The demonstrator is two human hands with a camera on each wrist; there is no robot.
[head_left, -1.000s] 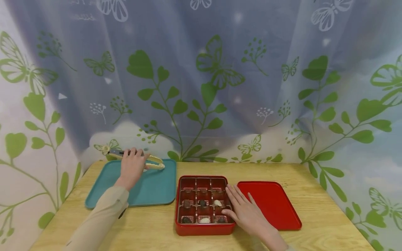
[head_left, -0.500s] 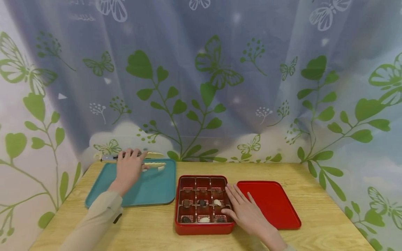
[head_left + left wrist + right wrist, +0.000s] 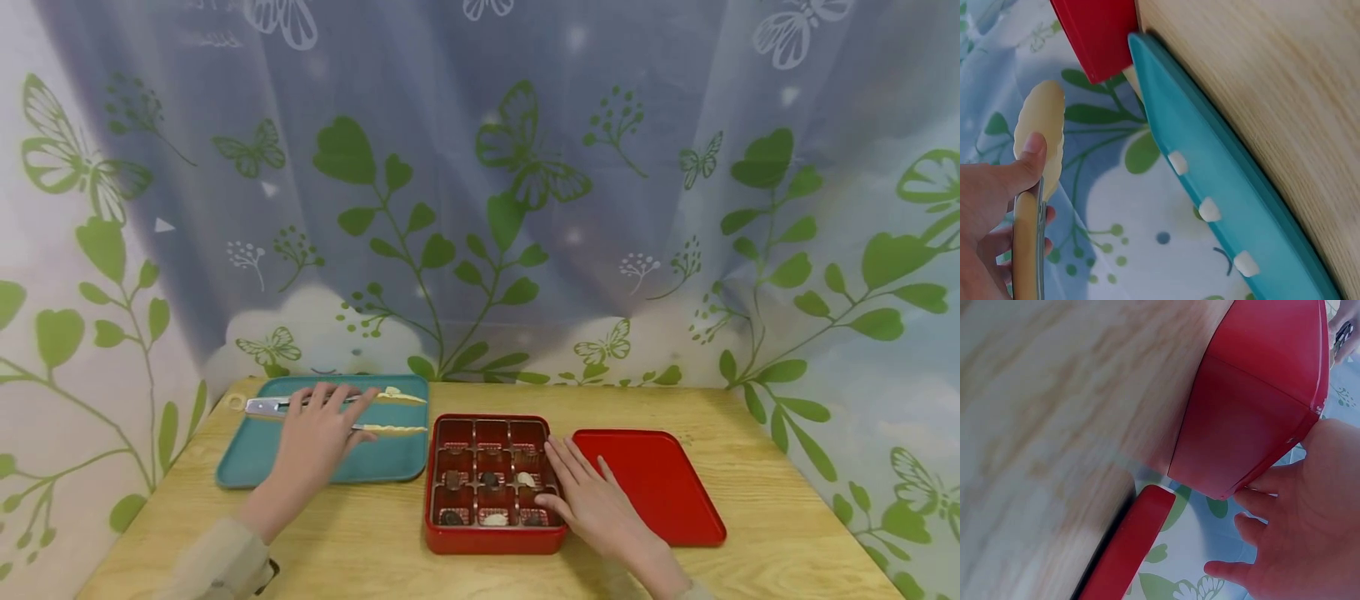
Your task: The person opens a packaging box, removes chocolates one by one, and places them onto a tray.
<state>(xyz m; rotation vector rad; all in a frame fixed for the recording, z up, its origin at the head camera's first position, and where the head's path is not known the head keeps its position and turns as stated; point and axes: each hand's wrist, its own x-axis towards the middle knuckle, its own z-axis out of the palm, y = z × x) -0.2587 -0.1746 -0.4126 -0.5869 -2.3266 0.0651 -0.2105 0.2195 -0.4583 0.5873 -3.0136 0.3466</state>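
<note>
My left hand [image 3: 318, 433] gripped the tongs [image 3: 337, 406] over the teal tray [image 3: 247, 454] on the bench [image 3: 750, 492]. My right hand [image 3: 592, 504] lay flat, fingers extended, on the right edge of the red box [image 3: 491, 542], beside its lid [image 3: 652, 487].

Light wooden table [image 3: 765, 500], grain running left to right. Teal tray [image 3: 247, 454] at left rear, close beside red compartment box [image 3: 495, 542] at centre front. Flat red lid [image 3: 660, 492] directly right of box, just beside it. All three flat on tabletop; bare wood along front edge and far right.
</note>
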